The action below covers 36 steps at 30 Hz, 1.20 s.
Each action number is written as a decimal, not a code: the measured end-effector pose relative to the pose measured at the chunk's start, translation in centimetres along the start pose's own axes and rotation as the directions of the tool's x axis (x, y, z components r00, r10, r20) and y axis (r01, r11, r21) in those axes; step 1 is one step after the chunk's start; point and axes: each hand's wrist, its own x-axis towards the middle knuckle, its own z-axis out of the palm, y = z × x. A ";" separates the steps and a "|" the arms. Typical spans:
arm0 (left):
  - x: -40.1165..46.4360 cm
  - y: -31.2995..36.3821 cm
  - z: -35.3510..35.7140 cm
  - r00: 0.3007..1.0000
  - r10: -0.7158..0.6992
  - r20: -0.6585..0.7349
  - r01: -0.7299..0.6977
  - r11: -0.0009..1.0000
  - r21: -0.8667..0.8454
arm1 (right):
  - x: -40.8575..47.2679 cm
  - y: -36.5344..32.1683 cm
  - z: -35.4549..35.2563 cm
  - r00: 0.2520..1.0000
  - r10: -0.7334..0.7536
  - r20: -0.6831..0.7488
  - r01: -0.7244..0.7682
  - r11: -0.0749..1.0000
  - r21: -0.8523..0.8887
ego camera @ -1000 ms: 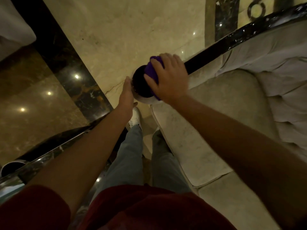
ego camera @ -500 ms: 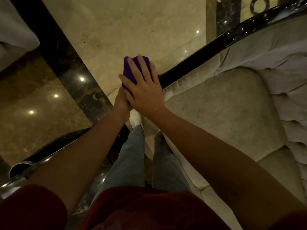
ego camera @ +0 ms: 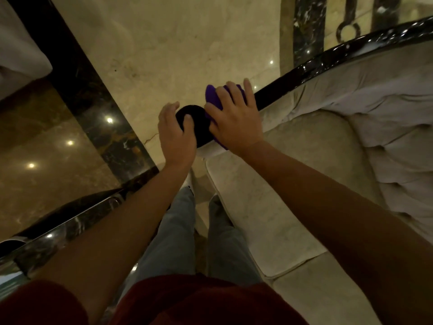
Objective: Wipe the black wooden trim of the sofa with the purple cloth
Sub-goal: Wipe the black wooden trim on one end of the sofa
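Observation:
The sofa's glossy black wooden trim (ego camera: pixel 328 59) curves from the upper right down to a round black end (ego camera: pixel 199 123) at centre. My right hand (ego camera: pixel 234 120) holds the purple cloth (ego camera: pixel 212 96) against the trim just right of that round end, fingers draped over cloth and rail. The cloth sticks out above my fingers and below my wrist. My left hand (ego camera: pixel 175 137) grips the round end from the left, thumb on its top face.
The cream sofa seat (ego camera: pixel 304 160) and tufted back (ego camera: pixel 386 137) fill the right side. Polished marble floor (ego camera: pixel 175 43) with a dark band (ego camera: pixel 93 109) lies beyond. A glossy dark curved edge (ego camera: pixel 70 226) runs along the lower left. My legs (ego camera: pixel 178 231) stand beside the sofa.
My right hand slid the cloth off the round end and rightward up the trim. My left hand came up from the side of the round end and took hold of it.

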 end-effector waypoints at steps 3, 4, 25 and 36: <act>-0.9 0.2 0.6 0.992 0.121 0.030 -0.124 0.983 0.137 | -0.1 3.6 -1.4 0.998 0.049 -0.047 -0.051 0.998 -0.025; -1.1 0.0 0.6 0.990 0.140 0.026 -0.142 0.976 0.162 | -0.1 4.7 -1.9 0.994 0.090 -0.059 -0.091 0.996 -0.020; 1.3 -0.4 0.5 0.989 0.067 0.135 -0.113 0.925 0.362 | 1.2 9.1 -3.6 0.933 0.337 -0.127 -0.312 0.933 0.181; 1.5 0.1 0.4 0.991 -0.017 0.136 -0.022 0.959 0.284 | 0.0 0.3 -0.3 0.994 0.065 -0.083 -0.044 0.972 0.229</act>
